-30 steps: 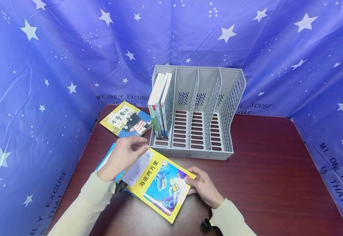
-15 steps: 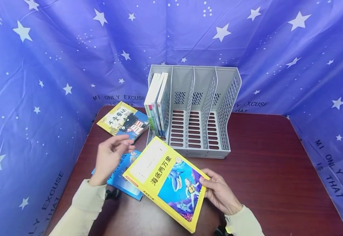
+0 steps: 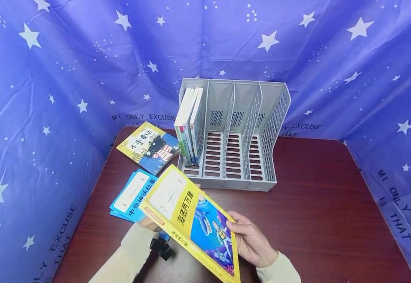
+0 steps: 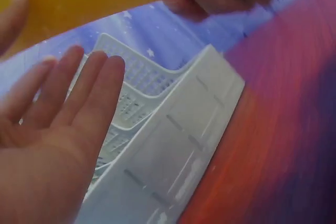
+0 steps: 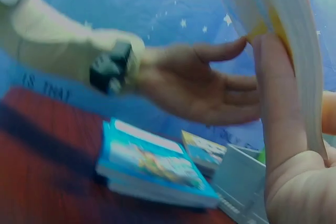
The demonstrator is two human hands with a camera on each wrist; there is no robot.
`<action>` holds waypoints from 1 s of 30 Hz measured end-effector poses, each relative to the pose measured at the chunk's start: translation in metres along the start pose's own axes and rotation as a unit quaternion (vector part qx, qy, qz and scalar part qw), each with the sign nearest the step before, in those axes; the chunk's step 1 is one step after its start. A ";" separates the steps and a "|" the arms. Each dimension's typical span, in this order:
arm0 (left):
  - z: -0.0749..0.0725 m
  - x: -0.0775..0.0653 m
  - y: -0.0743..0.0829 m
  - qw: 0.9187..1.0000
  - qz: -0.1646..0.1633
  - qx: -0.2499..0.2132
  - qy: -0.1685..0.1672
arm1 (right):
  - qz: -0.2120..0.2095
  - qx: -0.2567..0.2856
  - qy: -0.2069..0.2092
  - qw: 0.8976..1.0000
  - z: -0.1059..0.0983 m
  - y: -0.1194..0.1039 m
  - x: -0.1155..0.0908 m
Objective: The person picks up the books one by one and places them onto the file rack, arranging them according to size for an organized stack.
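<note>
My right hand pinches the right edge of a yellow-covered book, thumb on the front cover. The book is tilted above the table, its spine toward the lower left. My left hand is mostly hidden behind the book in the head view. In the left wrist view the left hand has straight fingers beneath the book. Its thumb is by the book's edge in the right wrist view; contact is unclear. Left of the yellow book lie stacked blue books; the yellow book partly covers them.
A grey four-slot file rack stands at the back of the dark red table. Several books stand upright in its leftmost slot. Another yellow and blue book lies left of the rack. A starry curtain hangs behind.
My right hand has lifted the yellow book off the blue books and tilted it. My left hand came off the book, then moved down and right behind it.
</note>
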State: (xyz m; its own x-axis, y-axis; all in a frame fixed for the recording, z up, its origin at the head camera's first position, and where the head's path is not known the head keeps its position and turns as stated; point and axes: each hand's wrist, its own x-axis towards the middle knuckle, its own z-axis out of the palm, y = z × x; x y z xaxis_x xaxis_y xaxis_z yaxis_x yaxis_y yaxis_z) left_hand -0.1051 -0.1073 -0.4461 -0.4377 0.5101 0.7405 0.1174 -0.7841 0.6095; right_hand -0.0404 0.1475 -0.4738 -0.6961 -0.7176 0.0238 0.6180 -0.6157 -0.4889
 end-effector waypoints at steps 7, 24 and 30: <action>0.005 -0.020 -0.019 0.980 -0.098 -0.123 0.125 | 0.018 0.054 -0.041 0.998 0.009 0.013 0.007; 0.018 -0.012 -0.017 0.962 -0.109 -0.119 0.218 | 0.104 0.001 -0.076 0.992 -0.002 0.030 0.001; 0.020 -0.011 -0.016 0.960 -0.139 -0.102 0.221 | 0.165 0.051 -0.142 0.975 -0.002 0.035 0.006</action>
State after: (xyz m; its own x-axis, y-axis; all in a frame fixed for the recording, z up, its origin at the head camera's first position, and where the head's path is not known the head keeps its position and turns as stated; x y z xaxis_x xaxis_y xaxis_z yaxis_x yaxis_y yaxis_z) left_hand -0.0841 -0.0936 -0.4582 -0.7672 0.5455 0.3374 -0.2164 -0.7154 0.6644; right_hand -0.0231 0.1222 -0.4923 -0.3334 -0.9341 0.1275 0.8339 -0.3553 -0.4224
